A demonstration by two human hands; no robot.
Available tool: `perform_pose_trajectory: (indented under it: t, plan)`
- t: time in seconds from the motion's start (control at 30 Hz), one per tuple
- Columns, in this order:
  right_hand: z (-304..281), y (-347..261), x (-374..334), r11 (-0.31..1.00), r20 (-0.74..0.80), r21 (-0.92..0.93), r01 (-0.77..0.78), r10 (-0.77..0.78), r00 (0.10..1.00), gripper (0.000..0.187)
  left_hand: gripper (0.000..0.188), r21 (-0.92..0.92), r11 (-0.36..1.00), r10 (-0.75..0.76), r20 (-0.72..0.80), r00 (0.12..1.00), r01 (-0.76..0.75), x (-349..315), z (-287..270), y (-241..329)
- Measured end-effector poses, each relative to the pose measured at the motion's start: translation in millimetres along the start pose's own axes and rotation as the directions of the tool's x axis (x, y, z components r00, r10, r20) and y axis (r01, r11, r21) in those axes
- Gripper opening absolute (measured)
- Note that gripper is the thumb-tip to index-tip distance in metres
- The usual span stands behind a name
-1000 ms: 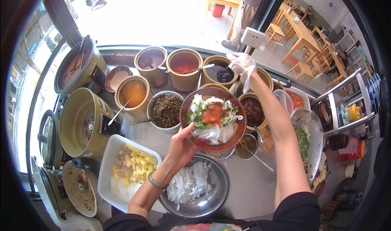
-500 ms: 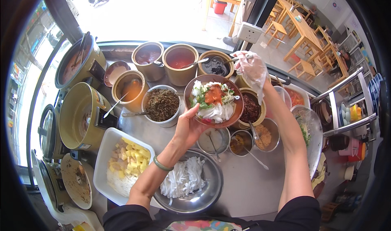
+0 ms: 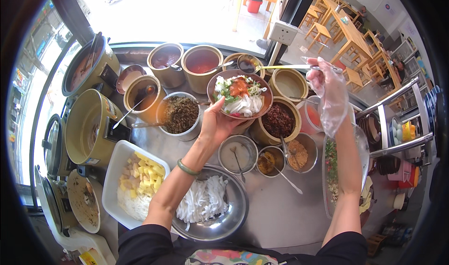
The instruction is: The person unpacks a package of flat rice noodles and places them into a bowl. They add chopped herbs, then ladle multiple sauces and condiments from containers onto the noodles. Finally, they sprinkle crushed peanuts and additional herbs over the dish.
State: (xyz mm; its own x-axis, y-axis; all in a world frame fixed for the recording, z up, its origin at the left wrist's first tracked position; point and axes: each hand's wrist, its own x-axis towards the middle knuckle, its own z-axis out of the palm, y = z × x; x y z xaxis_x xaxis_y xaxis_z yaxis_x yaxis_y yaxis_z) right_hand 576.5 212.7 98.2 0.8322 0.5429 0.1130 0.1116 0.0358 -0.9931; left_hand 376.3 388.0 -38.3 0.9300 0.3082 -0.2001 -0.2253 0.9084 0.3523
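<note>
A brown bowl (image 3: 268, 107) rests in my left hand (image 3: 216, 124), whose fingers are wrapped round its near left side. Inside lie wide white noodles (image 3: 250, 105), chopped greens and a heap of red sauce (image 3: 239, 86). My right hand (image 3: 330, 88), in a clear plastic glove, grips the far end of a ladle (image 3: 290, 67) with a long handle. Dark liquid fills the ladle's head, which is just beyond the bowl's far rim, over the dark-sauce pot (image 3: 230, 58). Beneath the bowl, part of the counter is hidden.
Sauce pots (image 3: 202, 59) line the back. A tub of dark minced topping (image 3: 180, 114), a pot of dark red paste (image 3: 279, 123) and small metal cups (image 3: 237, 155) surround the bowl. Nearer me are a metal basin of noodles (image 3: 238, 209) and a white tub (image 3: 112, 181); a large basin (image 3: 327, 185) stands right.
My right hand has moved right, drawing the ladle out of the dark-sauce pot with liquid in it. The bowl in my left hand appears slightly further left; the whole view has shifted a little.
</note>
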Motion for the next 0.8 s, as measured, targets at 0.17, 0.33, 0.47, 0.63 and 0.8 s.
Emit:
perform_pose_trajectory:
  t: [0.17, 0.33, 0.47, 0.63, 0.8]
  plan:
    - [2, -12, -30, 0.999, -0.025, -0.050, -0.018, 0.016, 1.000, 0.030, 0.049, -0.024, 0.999, 0.021, 0.006, 1.000, -0.021, 5, -2, -2]
    - [-7, 4, -12, 0.997, -0.039, 0.080, -0.006, 0.009, 0.999, 0.031, 0.049, -0.025, 1.000, 0.016, 0.026, 1.000, -0.015, -7, -6, -4]
    - [-12, 8, -5, 0.996, -0.069, 0.073, -0.059, 0.064, 0.996, 0.033, 0.049, -0.017, 1.000, 0.019, 0.015, 1.000, -0.018, -12, -5, -2]
    - [-2, -2, -22, 1.000, 0.000, 0.012, -0.003, 0.003, 1.000, 0.032, 0.047, 0.067, 0.997, 0.044, -0.016, 0.999, -0.043, 4, -2, 0]
    - [1, -3, -27, 1.000, -0.021, 0.024, 0.004, -0.003, 1.000, 0.031, 0.046, 0.101, 0.994, 0.041, -0.015, 0.999, -0.039, 9, -1, 0]
